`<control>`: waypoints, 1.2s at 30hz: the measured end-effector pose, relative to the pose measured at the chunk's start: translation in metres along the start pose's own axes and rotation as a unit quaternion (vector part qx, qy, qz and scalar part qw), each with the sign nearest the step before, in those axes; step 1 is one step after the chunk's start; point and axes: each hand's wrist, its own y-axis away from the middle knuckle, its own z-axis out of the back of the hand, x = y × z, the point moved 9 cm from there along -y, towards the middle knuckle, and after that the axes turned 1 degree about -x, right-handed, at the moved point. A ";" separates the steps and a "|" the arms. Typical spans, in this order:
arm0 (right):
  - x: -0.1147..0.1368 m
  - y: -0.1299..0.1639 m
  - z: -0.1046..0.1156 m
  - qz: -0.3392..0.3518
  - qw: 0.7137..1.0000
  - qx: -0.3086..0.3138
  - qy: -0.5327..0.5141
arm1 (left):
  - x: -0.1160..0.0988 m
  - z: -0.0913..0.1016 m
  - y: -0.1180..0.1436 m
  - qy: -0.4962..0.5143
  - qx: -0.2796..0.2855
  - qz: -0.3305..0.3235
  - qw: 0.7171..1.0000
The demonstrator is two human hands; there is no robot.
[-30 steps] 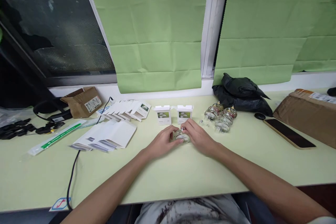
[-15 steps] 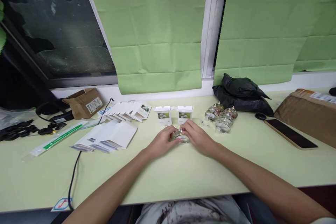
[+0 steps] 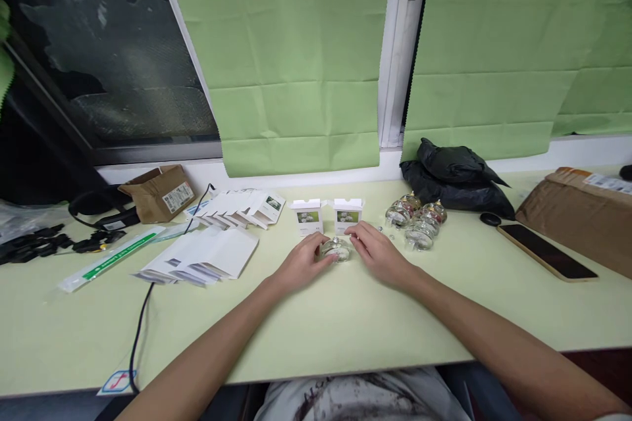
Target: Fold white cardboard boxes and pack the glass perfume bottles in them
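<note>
Two hands are working at the middle of our pale green table (image 3: 316,335). We are holding a little round glass bottle (image 3: 336,250) that is sitting on the table between them. Our left hand (image 3: 302,263) is touching the bottle from the left side, with its fingers curled softly around it. Our right hand (image 3: 376,251) is lying just beside the bottle on the right, with its fingers lightly spread and not gripping; we cannot tell if the fingertips are touching the glass. Just behind the bottle, two small white boxes (image 3: 326,216) are standing with their top flaps open. We cannot tell if anything is inside them. To the right, a bunch of glass bottles (image 3: 415,220) is waiting near a black bag (image 3: 457,177). To the left, flat white cartons (image 3: 212,251) are lying in piles, not folded up. So we are thinking the work is only starting: two boxes are made, one bottle is in hand, and many bottles and flat cartons are left.
</note>
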 end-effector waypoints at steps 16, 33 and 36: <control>-0.021 0.006 -0.025 -0.047 0.995 0.077 -0.039 | 0.005 0.002 0.004 0.024 0.023 -0.010 0.999; -0.020 0.004 -0.028 -0.053 0.993 0.103 -0.035 | 0.000 0.003 0.004 0.008 0.021 -0.027 0.999; -0.019 0.004 -0.027 -0.047 0.993 0.105 -0.025 | -0.001 0.004 0.003 0.001 0.018 -0.038 0.999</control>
